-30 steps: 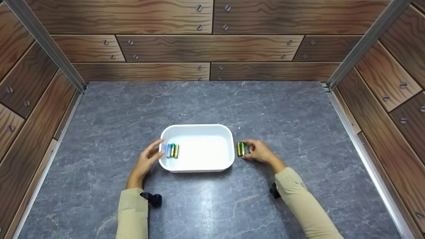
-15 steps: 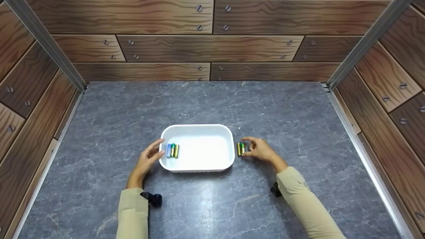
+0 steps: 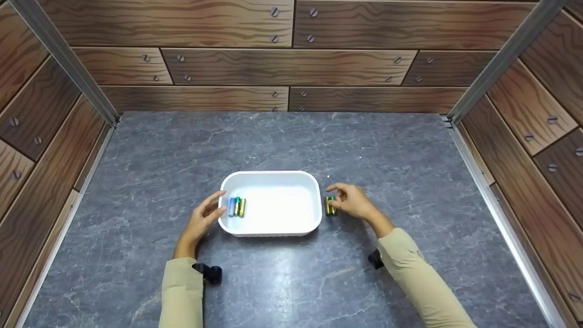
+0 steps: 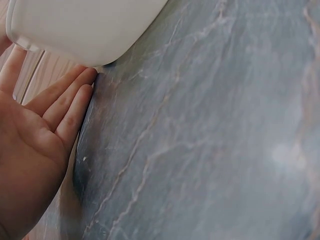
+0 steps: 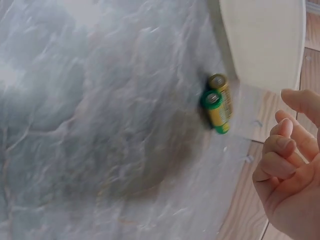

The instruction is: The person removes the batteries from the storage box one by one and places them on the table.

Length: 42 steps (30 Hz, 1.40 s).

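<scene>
- Tray (image 3: 282,205), white with rounded corners, sits on the grey marbled table (image 3: 282,141), its long side running left to right.
- Three batteries lie side by side inside it, close to its left wall: a blue battery (image 3: 231,207) outermost, a green-and-gold battery (image 3: 237,207) in the middle, a gold battery (image 3: 242,207) on the right.
- Left hand (image 3: 200,218) is at the tray's left end, thumb and forefinger spread at the rim; the left wrist view shows extended fingers with their tips by the lower edge.
- Right hand (image 3: 355,201) hovers over a second pair and grips nothing; its thumb and forefinger are parted, some other fingers loosely bent.
- That pair lies outside, just beside the tray's right wall: a second gold battery (image 5: 225,93) nearer the wall, a second green one (image 5: 216,111) against it. The right wrist view shows a gap between pair and fingers.
- Both arms wear beige sleeves (image 3: 183,291), with a black device (image 3: 213,274) at each wrist.
- Wood-patterned panels (image 3: 291,66) enclose the table's back and sides.
</scene>
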Each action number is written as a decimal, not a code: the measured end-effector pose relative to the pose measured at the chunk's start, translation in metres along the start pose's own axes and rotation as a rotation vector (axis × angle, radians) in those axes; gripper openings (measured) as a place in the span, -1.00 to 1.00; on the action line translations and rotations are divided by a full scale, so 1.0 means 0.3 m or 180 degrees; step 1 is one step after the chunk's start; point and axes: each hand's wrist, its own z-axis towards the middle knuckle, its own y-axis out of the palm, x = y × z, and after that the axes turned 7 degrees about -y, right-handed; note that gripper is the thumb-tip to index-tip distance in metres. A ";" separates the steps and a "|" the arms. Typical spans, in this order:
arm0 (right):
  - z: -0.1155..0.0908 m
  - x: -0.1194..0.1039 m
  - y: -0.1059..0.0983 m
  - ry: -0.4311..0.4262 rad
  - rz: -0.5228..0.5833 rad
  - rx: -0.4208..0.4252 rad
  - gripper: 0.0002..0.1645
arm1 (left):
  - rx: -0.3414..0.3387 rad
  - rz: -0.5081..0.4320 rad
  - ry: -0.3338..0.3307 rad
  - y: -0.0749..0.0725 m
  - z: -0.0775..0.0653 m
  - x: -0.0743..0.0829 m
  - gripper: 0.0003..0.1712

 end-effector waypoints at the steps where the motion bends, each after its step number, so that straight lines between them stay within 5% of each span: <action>1: 0.002 -0.007 0.001 -0.0022 -0.0011 0.0003 -0.64 | -0.0005 0.0005 0.0000 0.000 0.001 0.000 -0.44; 10: 0.024 -0.078 0.017 0.0059 -0.0038 -0.0080 -0.69 | -0.0017 -0.0038 -0.0059 0.001 0.004 0.000 -0.43; 42: 0.118 -0.220 0.169 -0.0362 0.0025 -0.0361 -0.69 | -0.0033 -0.0039 -0.0042 0.001 0.000 0.007 -0.43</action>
